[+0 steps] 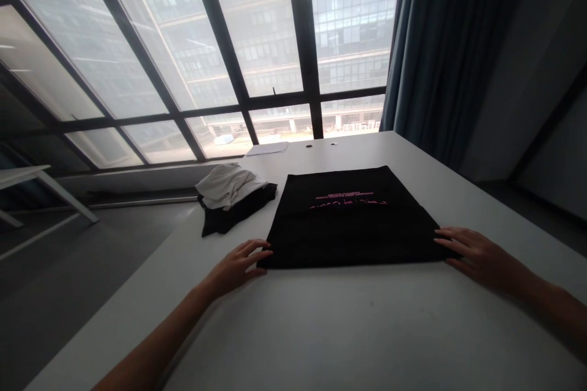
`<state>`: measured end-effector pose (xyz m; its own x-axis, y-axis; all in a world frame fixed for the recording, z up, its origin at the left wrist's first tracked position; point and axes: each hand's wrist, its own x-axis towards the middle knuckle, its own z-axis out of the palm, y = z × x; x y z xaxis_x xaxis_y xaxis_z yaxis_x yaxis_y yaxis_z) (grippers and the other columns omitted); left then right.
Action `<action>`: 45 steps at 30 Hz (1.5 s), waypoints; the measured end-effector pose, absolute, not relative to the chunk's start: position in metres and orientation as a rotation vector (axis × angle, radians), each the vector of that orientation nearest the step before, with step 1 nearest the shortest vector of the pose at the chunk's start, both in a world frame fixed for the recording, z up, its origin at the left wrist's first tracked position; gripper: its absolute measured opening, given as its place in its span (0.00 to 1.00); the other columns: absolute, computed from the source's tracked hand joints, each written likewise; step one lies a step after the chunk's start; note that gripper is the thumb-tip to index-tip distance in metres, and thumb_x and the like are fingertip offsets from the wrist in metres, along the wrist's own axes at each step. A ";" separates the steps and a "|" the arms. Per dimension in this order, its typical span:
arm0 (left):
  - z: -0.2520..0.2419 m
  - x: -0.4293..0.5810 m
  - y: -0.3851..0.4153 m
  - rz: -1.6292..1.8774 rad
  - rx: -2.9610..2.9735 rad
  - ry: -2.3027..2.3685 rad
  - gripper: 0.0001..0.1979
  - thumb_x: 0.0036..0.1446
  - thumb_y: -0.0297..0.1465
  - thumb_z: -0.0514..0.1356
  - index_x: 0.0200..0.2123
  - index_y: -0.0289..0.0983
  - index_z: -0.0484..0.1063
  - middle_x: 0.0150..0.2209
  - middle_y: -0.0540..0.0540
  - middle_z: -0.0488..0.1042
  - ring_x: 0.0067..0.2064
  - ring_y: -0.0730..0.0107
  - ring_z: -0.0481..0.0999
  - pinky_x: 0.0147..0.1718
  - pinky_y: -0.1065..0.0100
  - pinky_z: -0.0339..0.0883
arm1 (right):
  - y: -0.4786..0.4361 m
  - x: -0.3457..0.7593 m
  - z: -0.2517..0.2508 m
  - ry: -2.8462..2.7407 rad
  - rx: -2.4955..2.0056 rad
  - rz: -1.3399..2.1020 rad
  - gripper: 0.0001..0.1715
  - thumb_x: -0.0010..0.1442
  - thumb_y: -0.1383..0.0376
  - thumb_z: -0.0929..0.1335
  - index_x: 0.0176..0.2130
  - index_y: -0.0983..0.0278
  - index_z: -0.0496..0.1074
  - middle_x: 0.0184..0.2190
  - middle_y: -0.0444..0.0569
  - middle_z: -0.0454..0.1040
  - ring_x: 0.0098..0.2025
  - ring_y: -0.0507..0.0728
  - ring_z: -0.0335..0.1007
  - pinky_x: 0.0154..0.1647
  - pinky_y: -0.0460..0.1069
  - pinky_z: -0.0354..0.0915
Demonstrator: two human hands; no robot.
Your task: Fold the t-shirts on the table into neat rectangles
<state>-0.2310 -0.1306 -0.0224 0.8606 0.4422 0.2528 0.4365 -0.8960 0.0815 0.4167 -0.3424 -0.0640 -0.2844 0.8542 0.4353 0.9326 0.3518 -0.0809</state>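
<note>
A folded black garment (348, 232) with pink lettering lies flat on the white table (321, 317). The print is partly swallowed by a fold across its middle. At its near left corner is my left hand (241, 264), fingers apart and fingertips touching the cloth's edge. My right hand (474, 253) rests at the near right corner, its fingers spread over the edge. Neither hand appears to grip the fabric. Left of the garment, a crumpled light grey cloth (229, 185) sits on top of a dark cloth (236, 215).
White paper (267, 148) lies at the table's far end, near a dark round spot (309, 146). Behind stand large framed windows (257, 24), with a blue curtain (435, 61) on the right. Another white table (27, 176) is at far left.
</note>
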 end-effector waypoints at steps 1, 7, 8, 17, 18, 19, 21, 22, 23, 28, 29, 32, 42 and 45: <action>-0.022 -0.231 -0.130 0.425 3.030 0.672 0.21 0.64 0.31 0.63 0.60 0.45 0.70 0.58 0.41 0.71 0.59 0.57 0.72 0.55 0.55 0.72 | -0.344 0.420 -0.063 -2.233 -1.543 -0.273 0.21 0.63 0.57 0.68 0.54 0.56 0.76 0.55 0.54 0.76 0.56 0.68 0.73 0.55 0.64 0.71; -0.019 -0.224 -0.133 0.471 3.097 0.548 0.15 0.66 0.28 0.59 0.55 0.41 0.73 0.52 0.43 0.77 0.55 0.62 0.76 0.54 0.59 0.74 | -0.352 0.430 -0.063 -2.244 -1.509 -0.274 0.23 0.61 0.65 0.66 0.53 0.52 0.77 0.52 0.52 0.78 0.52 0.69 0.76 0.48 0.63 0.75; -0.019 -0.223 -0.134 0.472 3.110 0.537 0.14 0.66 0.27 0.58 0.53 0.41 0.74 0.52 0.44 0.77 0.55 0.62 0.76 0.54 0.59 0.74 | -0.352 0.429 -0.063 -2.247 -1.504 -0.286 0.22 0.61 0.66 0.66 0.53 0.53 0.77 0.51 0.53 0.78 0.51 0.69 0.76 0.48 0.64 0.75; -0.019 -0.230 -0.126 0.356 3.144 0.534 0.21 0.68 0.26 0.55 0.62 0.42 0.67 0.58 0.42 0.73 0.56 0.63 0.76 0.56 0.59 0.74 | -0.351 0.422 -0.056 -2.280 -1.501 -0.392 0.22 0.63 0.70 0.64 0.53 0.57 0.77 0.50 0.51 0.78 0.49 0.64 0.76 0.48 0.60 0.74; -0.019 -0.231 -0.125 0.364 3.154 0.512 0.20 0.68 0.26 0.55 0.61 0.42 0.68 0.58 0.43 0.73 0.56 0.63 0.76 0.56 0.59 0.74 | -0.352 0.422 -0.055 -2.287 -1.506 -0.401 0.22 0.63 0.71 0.64 0.53 0.57 0.76 0.50 0.50 0.78 0.50 0.63 0.76 0.49 0.59 0.73; -0.019 -0.231 -0.124 0.379 3.161 0.491 0.19 0.69 0.26 0.54 0.61 0.42 0.69 0.57 0.43 0.74 0.56 0.63 0.76 0.56 0.59 0.74 | -0.352 0.422 -0.054 -2.291 -1.509 -0.413 0.22 0.63 0.71 0.64 0.53 0.57 0.76 0.50 0.51 0.78 0.50 0.63 0.76 0.49 0.59 0.73; -0.021 -0.231 -0.122 0.411 3.164 0.471 0.18 0.69 0.27 0.53 0.60 0.42 0.70 0.56 0.43 0.75 0.56 0.64 0.77 0.55 0.60 0.75 | -0.354 0.420 -0.053 -2.283 -1.510 -0.435 0.21 0.64 0.72 0.64 0.52 0.58 0.76 0.49 0.51 0.78 0.50 0.62 0.76 0.49 0.58 0.73; -0.023 -0.231 -0.121 0.426 3.161 0.473 0.18 0.69 0.27 0.53 0.60 0.42 0.69 0.56 0.43 0.75 0.55 0.64 0.77 0.54 0.61 0.75 | -0.354 0.418 -0.052 -2.270 -1.507 -0.441 0.20 0.64 0.72 0.64 0.52 0.59 0.76 0.49 0.52 0.78 0.50 0.62 0.76 0.49 0.57 0.73; -0.025 -0.231 -0.120 0.447 3.153 0.482 0.19 0.69 0.27 0.53 0.60 0.42 0.69 0.55 0.43 0.76 0.54 0.64 0.78 0.53 0.62 0.76 | -0.354 0.417 -0.051 -2.252 -1.502 -0.441 0.20 0.63 0.72 0.64 0.51 0.60 0.77 0.49 0.52 0.78 0.50 0.61 0.76 0.49 0.57 0.73; -0.030 -0.229 -0.116 0.565 3.044 0.633 0.15 0.69 0.28 0.52 0.55 0.39 0.72 0.49 0.42 0.78 0.46 0.65 0.81 0.45 0.65 0.78 | -0.351 0.411 -0.042 -2.185 -1.462 -0.402 0.19 0.64 0.71 0.64 0.50 0.60 0.77 0.50 0.52 0.79 0.51 0.61 0.76 0.50 0.57 0.73; -0.029 -0.229 -0.116 0.556 3.030 0.657 0.13 0.69 0.29 0.52 0.52 0.39 0.73 0.49 0.42 0.78 0.45 0.65 0.81 0.43 0.66 0.78 | -0.349 0.412 -0.041 -2.186 -1.463 -0.389 0.19 0.64 0.71 0.63 0.50 0.60 0.77 0.50 0.52 0.79 0.52 0.62 0.76 0.50 0.57 0.73; -0.024 -0.226 -0.119 0.492 3.032 0.699 0.12 0.69 0.31 0.51 0.46 0.39 0.76 0.51 0.43 0.77 0.45 0.64 0.80 0.42 0.66 0.77 | -0.347 0.416 -0.041 -2.189 -1.478 -0.342 0.19 0.65 0.69 0.63 0.51 0.59 0.76 0.51 0.51 0.79 0.53 0.62 0.75 0.52 0.58 0.72; -0.031 -0.222 -0.124 0.641 2.948 0.699 0.11 0.67 0.33 0.58 0.51 0.40 0.73 0.50 0.41 0.77 0.47 0.63 0.80 0.47 0.62 0.75 | -0.346 0.422 -0.055 -2.069 -1.543 -0.239 0.16 0.64 0.63 0.66 0.51 0.61 0.76 0.45 0.54 0.80 0.47 0.64 0.77 0.50 0.59 0.72; -0.033 -0.224 -0.118 0.669 2.869 0.663 0.14 0.67 0.32 0.59 0.55 0.40 0.72 0.51 0.41 0.77 0.51 0.63 0.78 0.50 0.61 0.74 | -0.344 0.420 -0.053 -1.995 -1.537 -0.093 0.14 0.64 0.61 0.66 0.48 0.61 0.77 0.48 0.55 0.79 0.50 0.65 0.76 0.53 0.58 0.72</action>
<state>-0.2239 -0.1184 -0.0329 0.8061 0.4427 0.3927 0.3889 -0.8965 0.2124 0.4195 -0.3437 -0.0526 -0.1386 0.8537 0.5020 0.8968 0.3233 -0.3022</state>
